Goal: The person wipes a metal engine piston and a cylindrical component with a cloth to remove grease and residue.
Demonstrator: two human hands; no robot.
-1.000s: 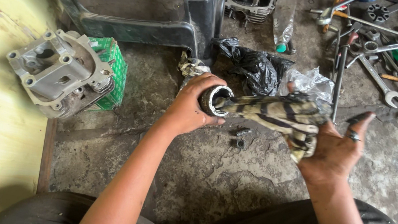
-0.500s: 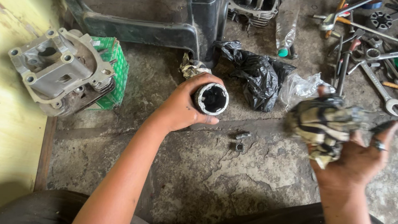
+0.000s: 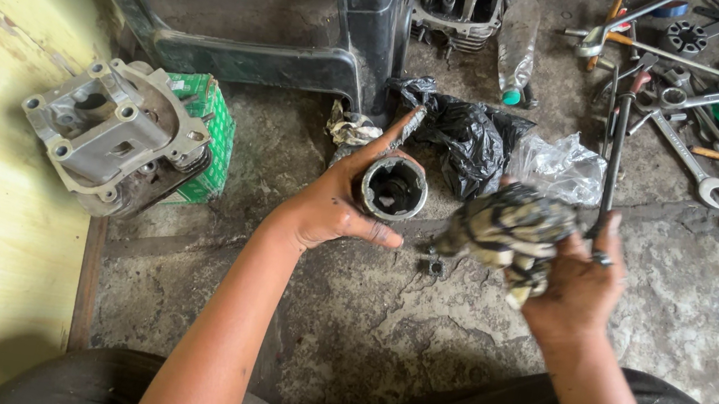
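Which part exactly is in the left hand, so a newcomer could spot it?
Start at the black plastic stool up top. Just below its right leg, the left hand grips a short metal cylinder, open end up. Unlike the rag beside it, it is round, hollow and grimy inside.

Cracked concrete floor, wrenches, black bag, engine part

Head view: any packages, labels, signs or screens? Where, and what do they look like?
Green box: left, under the grey engine casting; rectangular, green with a white pattern.
Clear plastic bag: centre floor, crumpled.
Black plastic bag: beside it, crumpled.
Clear bottle: lying at top, green cap.
No signs or screens.
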